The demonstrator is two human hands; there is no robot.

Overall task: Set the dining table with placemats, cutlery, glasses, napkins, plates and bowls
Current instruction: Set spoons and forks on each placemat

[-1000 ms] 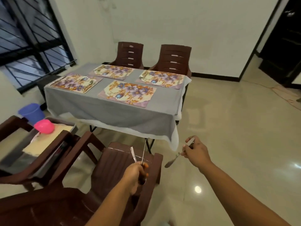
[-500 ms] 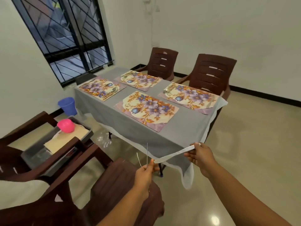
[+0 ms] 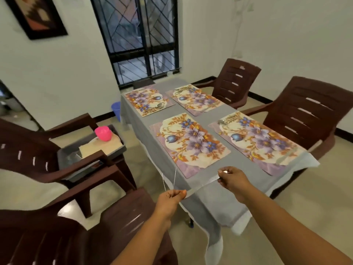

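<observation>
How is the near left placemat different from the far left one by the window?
The near left placemat carries no cutlery, while the far left placemat has cutlery lying along its near edge. The near one lies just ahead of both hands; the far one lies by the window. Both share the same purple and orange flower print on the grey tablecloth.

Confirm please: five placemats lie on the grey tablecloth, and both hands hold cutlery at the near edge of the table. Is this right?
Not quite. The head view shows four placemats on the tablecloth, not five. The rest holds: the left hand and the right hand hold cutlery at the near edge of the table.
</observation>
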